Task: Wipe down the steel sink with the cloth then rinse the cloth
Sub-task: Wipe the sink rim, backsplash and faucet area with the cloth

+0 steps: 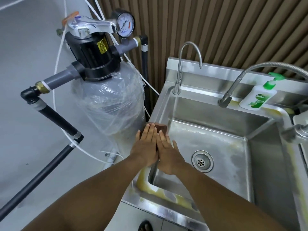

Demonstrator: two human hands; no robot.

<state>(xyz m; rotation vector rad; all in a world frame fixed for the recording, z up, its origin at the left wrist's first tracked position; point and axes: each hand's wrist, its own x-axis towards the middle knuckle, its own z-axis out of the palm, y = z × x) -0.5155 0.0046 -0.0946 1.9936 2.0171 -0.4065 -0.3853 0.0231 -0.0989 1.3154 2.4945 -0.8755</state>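
2 flat hands [146, 145] press a brown cloth [161, 127] onto the left rim of the steel sink [216, 112].

The brushed-steel sink is cut off at the right edge of view, and yellowish streaks line its front and right rims. Left of it stands a rounded grey filter tank [108, 105] wrapped in crinkled clear plastic. A ribbed flexible hose tap [250, 70] runs out of view at the right; a smooth curved tap [180, 64] rises at the back left corner. The left hand and right hand [168, 155] lie side by side, palms down, fingers straight, gripping nothing. On the back rim is a white soap bottle [257, 97] with a green pump. The cloth is mostly hidden; only its far end shows past the fingertips. A round perforated drain [202, 161] sits in the basin floor.
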